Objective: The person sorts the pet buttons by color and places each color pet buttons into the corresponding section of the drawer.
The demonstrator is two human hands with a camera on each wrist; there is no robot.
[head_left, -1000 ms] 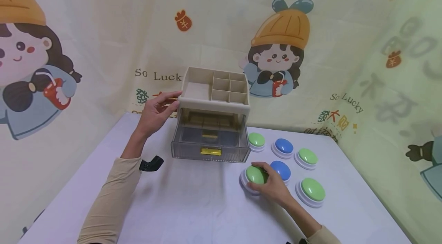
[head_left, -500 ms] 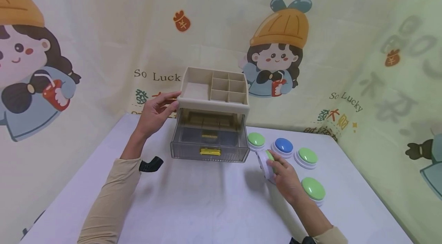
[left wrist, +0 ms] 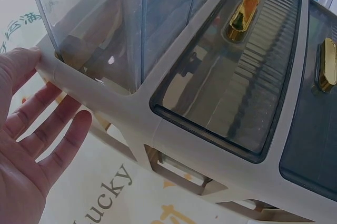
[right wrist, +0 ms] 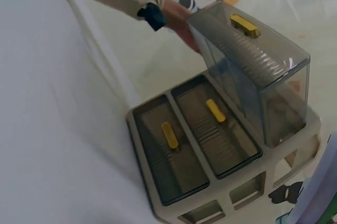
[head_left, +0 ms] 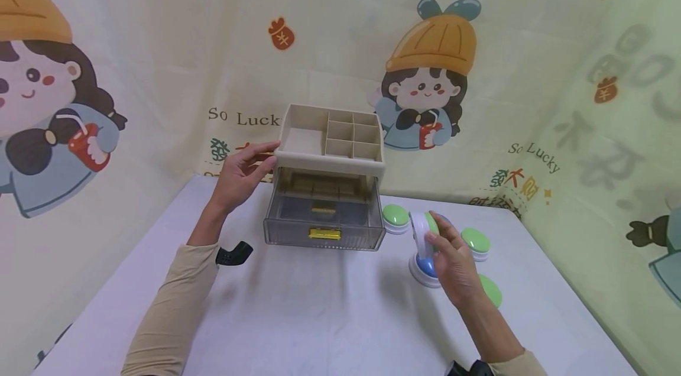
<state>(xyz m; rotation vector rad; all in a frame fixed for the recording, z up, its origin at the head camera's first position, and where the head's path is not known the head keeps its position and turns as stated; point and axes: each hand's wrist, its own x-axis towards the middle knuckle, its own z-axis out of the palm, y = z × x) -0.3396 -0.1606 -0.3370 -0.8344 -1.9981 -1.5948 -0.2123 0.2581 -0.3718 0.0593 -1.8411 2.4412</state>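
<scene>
Thumb and extended fingers of my left hand [head_left: 240,178] rest against the left upper edge of a beige desktop drawer organizer [head_left: 330,161]; in the left wrist view the thumb [left wrist: 23,58] touches its frame corner. The clear grey top drawer [head_left: 287,233] is pulled out, with a gold handle [head_left: 325,234]. Right of it, my right hand [head_left: 454,258] grips a green-topped round push button [head_left: 422,234] tilted on its side, its white base facing the drawer. Part of that button [right wrist: 316,192] shows at the right wrist view's lower right. Below it is a blue push button [head_left: 425,272].
Green push buttons stand on the white table [head_left: 298,317]: one beside the drawer [head_left: 396,216], another at right [head_left: 476,240]. A third green one [head_left: 490,290] and a second blue one [head_left: 441,220] are partly hidden by my right hand. Printed cloth [head_left: 330,57] hangs behind.
My right hand has lifted the green push button from the table, turned it onto its side and moved it up and to the right. My left hand and the pulled-out drawer have stayed still.
</scene>
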